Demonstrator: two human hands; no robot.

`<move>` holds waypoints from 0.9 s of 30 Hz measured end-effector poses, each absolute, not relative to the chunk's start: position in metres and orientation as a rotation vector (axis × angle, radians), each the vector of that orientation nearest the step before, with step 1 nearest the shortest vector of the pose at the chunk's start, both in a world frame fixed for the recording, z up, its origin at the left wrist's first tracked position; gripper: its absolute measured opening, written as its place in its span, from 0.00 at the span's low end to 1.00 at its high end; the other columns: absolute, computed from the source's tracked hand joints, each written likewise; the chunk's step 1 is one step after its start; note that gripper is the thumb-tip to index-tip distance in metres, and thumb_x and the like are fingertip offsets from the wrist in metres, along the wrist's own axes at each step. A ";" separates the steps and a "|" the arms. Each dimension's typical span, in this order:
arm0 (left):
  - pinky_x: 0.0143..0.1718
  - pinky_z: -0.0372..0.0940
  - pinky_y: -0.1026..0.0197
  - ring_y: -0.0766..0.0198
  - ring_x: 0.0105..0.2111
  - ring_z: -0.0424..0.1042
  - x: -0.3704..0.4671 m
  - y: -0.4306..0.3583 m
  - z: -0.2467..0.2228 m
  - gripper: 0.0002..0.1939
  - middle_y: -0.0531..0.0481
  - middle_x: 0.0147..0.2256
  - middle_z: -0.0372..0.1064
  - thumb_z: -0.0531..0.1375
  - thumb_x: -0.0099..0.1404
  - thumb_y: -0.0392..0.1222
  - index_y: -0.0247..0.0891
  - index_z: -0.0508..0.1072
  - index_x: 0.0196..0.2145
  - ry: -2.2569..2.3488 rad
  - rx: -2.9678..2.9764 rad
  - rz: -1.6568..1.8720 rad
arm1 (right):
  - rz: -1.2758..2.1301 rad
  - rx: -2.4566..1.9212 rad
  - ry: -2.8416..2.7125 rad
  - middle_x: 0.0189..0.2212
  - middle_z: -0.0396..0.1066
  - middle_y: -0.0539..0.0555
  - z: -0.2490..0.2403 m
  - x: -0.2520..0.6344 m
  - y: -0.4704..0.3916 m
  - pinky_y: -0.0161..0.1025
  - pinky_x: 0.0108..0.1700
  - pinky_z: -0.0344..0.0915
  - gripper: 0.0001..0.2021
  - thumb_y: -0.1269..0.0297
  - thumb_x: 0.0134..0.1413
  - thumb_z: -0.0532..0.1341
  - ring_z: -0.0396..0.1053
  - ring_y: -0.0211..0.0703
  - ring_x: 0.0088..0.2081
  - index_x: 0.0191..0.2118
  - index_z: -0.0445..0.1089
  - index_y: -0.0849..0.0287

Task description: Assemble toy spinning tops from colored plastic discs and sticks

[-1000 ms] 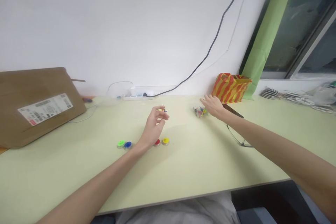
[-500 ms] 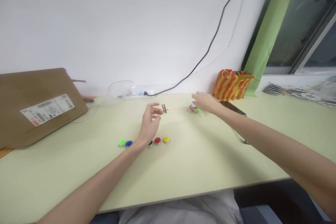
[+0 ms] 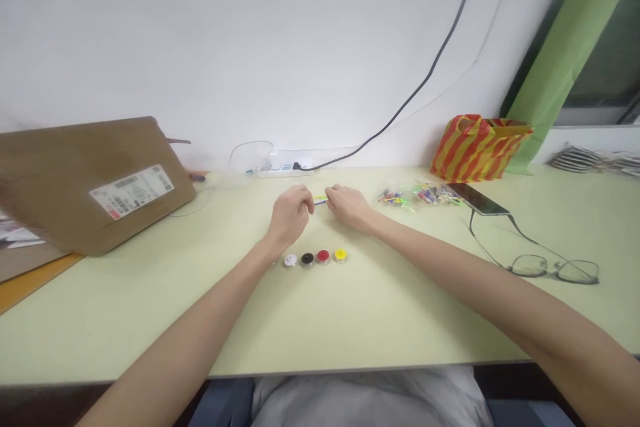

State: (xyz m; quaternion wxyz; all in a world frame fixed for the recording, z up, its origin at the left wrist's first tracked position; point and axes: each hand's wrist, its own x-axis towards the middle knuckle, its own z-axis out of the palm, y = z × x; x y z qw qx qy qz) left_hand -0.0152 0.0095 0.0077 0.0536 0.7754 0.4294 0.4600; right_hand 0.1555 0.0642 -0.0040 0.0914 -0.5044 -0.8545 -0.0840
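Thin yellow and blue sticks point(image 3: 320, 199) lie between my two hands, above the back of the pale table. My right hand point(image 3: 349, 205) is closed round their right end. At their left end my left hand point(image 3: 291, 215) has its fingers curled together; what it grips is hidden. In front of the hands stands a row of small round pots, with a white lid point(image 3: 291, 260), a black lid point(image 3: 307, 258), a red lid point(image 3: 323, 256) and a yellow lid point(image 3: 341, 255). My left forearm hides the row's left part. Small coloured pieces point(image 3: 395, 198) lie in clear plastic right of my right hand.
More coloured pieces point(image 3: 437, 194) lie beside a phone point(image 3: 479, 200) and glasses point(image 3: 529, 266) on the right. A striped bag point(image 3: 480, 150) is behind them. On the left leans a cardboard box point(image 3: 90, 180); a power strip point(image 3: 285, 169) lies by the wall.
My right hand has come left from the coloured pieces to meet my left hand, and its fingers have closed on the sticks. The view has turned right, bringing the glasses fully into sight.
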 end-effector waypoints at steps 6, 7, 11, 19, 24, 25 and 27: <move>0.30 0.57 0.59 0.61 0.24 0.63 0.005 -0.010 0.004 0.12 0.52 0.22 0.66 0.51 0.54 0.27 0.41 0.66 0.19 1.076 2.646 0.810 | -0.172 -1.395 -2.425 0.50 0.68 0.61 -0.022 0.173 0.046 0.41 0.38 0.60 0.15 0.64 0.70 0.48 0.69 0.50 0.45 0.58 0.60 0.58; 0.30 0.57 0.60 0.62 0.24 0.64 0.007 -0.014 0.004 0.12 0.52 0.23 0.67 0.52 0.56 0.29 0.41 0.69 0.22 1.009 2.668 0.739 | -0.156 -1.412 -2.404 0.50 0.68 0.61 -0.025 0.175 0.046 0.41 0.40 0.61 0.15 0.66 0.69 0.48 0.68 0.50 0.46 0.58 0.60 0.58; 0.30 0.57 0.60 0.61 0.27 0.67 0.009 -0.025 0.008 0.08 0.50 0.29 0.71 0.58 0.64 0.45 0.41 0.72 0.29 0.974 2.706 0.536 | -0.179 -1.493 -2.351 0.52 0.67 0.64 -0.037 0.183 0.052 0.43 0.49 0.61 0.19 0.74 0.64 0.48 0.65 0.53 0.51 0.59 0.62 0.61; 0.27 0.55 0.62 0.63 0.26 0.65 0.005 -0.029 0.021 0.15 0.53 0.29 0.70 0.66 0.58 0.54 0.40 0.70 0.29 1.021 2.615 0.202 | -0.135 -1.572 -2.316 0.69 0.54 0.61 -0.052 0.191 0.068 0.52 0.63 0.58 0.31 0.70 0.65 0.46 0.52 0.56 0.67 0.72 0.46 0.62; 0.32 0.58 0.62 0.62 0.32 0.69 0.008 -0.024 0.012 0.07 0.51 0.33 0.71 0.61 0.64 0.45 0.40 0.72 0.34 1.069 2.680 0.255 | -0.033 -1.594 -2.317 0.71 0.49 0.58 -0.058 0.199 0.084 0.53 0.68 0.53 0.32 0.68 0.66 0.45 0.46 0.56 0.71 0.74 0.41 0.63; 0.34 0.60 0.61 0.61 0.33 0.69 0.008 -0.023 0.010 0.05 0.51 0.34 0.72 0.60 0.64 0.43 0.40 0.72 0.35 1.084 2.693 0.290 | -0.022 -1.579 -2.320 0.72 0.48 0.58 -0.059 0.200 0.087 0.52 0.68 0.52 0.32 0.69 0.66 0.45 0.45 0.56 0.71 0.74 0.41 0.64; 0.38 0.62 0.60 0.60 0.36 0.70 0.009 -0.020 0.006 0.04 0.50 0.36 0.72 0.58 0.64 0.40 0.40 0.71 0.37 1.104 2.713 0.367 | -0.001 -1.546 -2.328 0.72 0.47 0.58 -0.060 0.203 0.093 0.51 0.69 0.51 0.33 0.70 0.66 0.45 0.44 0.54 0.72 0.74 0.40 0.65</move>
